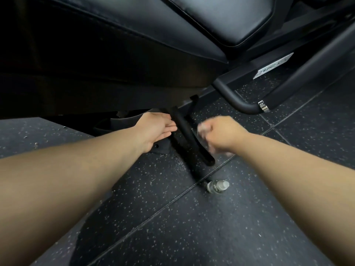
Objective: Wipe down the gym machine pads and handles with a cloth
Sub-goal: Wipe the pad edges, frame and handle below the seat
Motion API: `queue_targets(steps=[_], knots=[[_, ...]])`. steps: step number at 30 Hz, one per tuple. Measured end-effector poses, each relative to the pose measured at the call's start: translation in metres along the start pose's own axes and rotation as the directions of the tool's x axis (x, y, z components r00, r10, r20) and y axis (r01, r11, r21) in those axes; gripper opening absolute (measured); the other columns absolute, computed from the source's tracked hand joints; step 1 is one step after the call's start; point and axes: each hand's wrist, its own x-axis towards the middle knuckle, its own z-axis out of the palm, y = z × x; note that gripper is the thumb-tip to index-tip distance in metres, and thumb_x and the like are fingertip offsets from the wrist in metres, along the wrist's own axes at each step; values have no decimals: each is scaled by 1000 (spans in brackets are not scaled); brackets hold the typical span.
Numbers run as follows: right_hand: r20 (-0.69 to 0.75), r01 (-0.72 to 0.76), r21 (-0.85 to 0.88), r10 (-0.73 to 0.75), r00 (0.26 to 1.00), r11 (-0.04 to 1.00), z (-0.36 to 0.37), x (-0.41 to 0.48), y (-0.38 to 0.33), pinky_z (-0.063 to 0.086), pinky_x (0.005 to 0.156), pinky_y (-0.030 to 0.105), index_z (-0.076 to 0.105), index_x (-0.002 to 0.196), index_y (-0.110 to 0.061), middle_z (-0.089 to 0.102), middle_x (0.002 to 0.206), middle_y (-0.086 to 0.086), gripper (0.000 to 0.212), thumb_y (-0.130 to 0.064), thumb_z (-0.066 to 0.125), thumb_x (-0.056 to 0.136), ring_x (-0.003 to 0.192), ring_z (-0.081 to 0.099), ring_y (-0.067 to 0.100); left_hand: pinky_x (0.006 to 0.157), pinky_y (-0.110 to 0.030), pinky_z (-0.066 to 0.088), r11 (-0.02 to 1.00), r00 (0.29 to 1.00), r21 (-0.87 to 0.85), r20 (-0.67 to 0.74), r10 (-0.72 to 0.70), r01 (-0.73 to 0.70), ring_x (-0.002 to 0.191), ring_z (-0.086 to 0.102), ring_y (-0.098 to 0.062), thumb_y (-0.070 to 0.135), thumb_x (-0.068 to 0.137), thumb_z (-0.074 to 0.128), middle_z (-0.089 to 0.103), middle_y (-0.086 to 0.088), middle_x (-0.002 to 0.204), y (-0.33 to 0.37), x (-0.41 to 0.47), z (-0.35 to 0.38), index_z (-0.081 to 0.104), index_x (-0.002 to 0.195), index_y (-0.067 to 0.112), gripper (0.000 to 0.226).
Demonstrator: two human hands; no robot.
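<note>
Our left hand, fingers straight, touches the black padded bar handle low over the speckled rubber floor. Our blurred right hand seems bunched round a pale cloth beside it. A wide stroke could knock the small clear plastic bottle away.

A black handle slants low over the speckled floor. The left grip is at the handle's upper left, fingers straight, tips touching the bar. The right grip, just right of the handle, is curled round a pale cloth (too blurred for detail). A small clear bottle sits on the floor just past the handle's lower end. Black pads are well above the handle.
</note>
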Motion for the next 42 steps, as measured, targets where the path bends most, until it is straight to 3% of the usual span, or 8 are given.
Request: queue_targets(steps=[5, 10, 14, 19, 29, 32, 36, 42], knots=[[-166, 90, 195, -58, 984, 977, 38, 22, -29, 46, 78, 33, 54, 98, -23, 58, 91, 0, 19, -8, 45, 91, 86, 53, 26, 91, -24, 54, 1000, 1000, -24, 4, -11, 11, 108, 67, -20, 5, 103, 45, 68, -11, 111, -1, -5, 7, 55, 129, 2, 28], [-16, -11, -37, 11, 1000, 999, 39, 1, -3, 31, 51, 25, 39, 68, -19, 50, 67, -4, 25, -18, 46, 92, 63, 48, 16, 88, -24, 54, 1000, 1000, 11, -7, -28, 28, 95, 67, -17, 8, 102, 46, 67, -5, 92, 5, -3, 3, 58, 120, 1, 22], [139, -33, -236, 68, 988, 971, 11, -2, 1, 41, 67, 26, 45, 66, -18, 58, 76, 5, 36, -28, 47, 100, 76, 53, 24, 85, -23, 55, 999, 999, 40, -14, -31, 32, 96, 68, -17, 8, 103, 46, 67, -6, 95, 8, -5, 4, 58, 119, 0, 22], [-191, 139, 29, -131, 973, 990, 18, 30, -36, 43, 72, 29, 44, 80, -26, 53, 84, -4, 20, -8, 52, 86, 79, 52, 22, 101, -31, 50, 1000, 1000, 23, -7, -16, 16, 117, 63, -24, 7, 103, 44, 66, -13, 123, 1, -4, 3, 58, 123, 3, 25], [205, -110, -60, 120, 971, 992, 14, 4, 0, 41, 50, 24, 54, 72, -17, 58, 66, -1, 27, -17, 49, 98, 59, 56, 21, 85, -23, 55, 999, 999, 44, -28, -23, 24, 90, 70, -12, 8, 101, 48, 70, -5, 94, 7, -2, -2, 60, 108, 7, 14], [85, -93, 175, 79, 993, 980, -1, 22, 0, 49, 55, 19, 61, 97, -18, 67, 87, 6, 14, -10, 50, 98, 69, 60, 19, 79, -21, 56, 1000, 1000, 21, -11, -18, 18, 92, 71, -10, 8, 100, 52, 72, -4, 100, -1, -1, -1, 62, 114, 11, 17], [62, -119, 661, 104, 993, 741, 12, 30, -23, 31, 34, 11, 65, 83, -21, 57, 62, -2, 34, -3, 40, 98, 40, 51, 8, 77, -20, 54, 1000, 1000, 3, -7, 5, -5, 99, 68, -10, 6, 101, 50, 71, -2, 113, -13, -3, -1, 61, 126, 16, 30], [323, -355, 820, 148, 935, 450, 18, 34, -23, 42, 36, 17, 50, 64, -5, 53, 42, 10, 27, 6, 32, 80, 28, 48, 17, 79, -20, 52, 996, 999, 80, -31, 33, -31, 103, 65, -8, 6, 100, 51, 70, 3, 111, -8, -6, -4, 66, 115, 23, 27]])
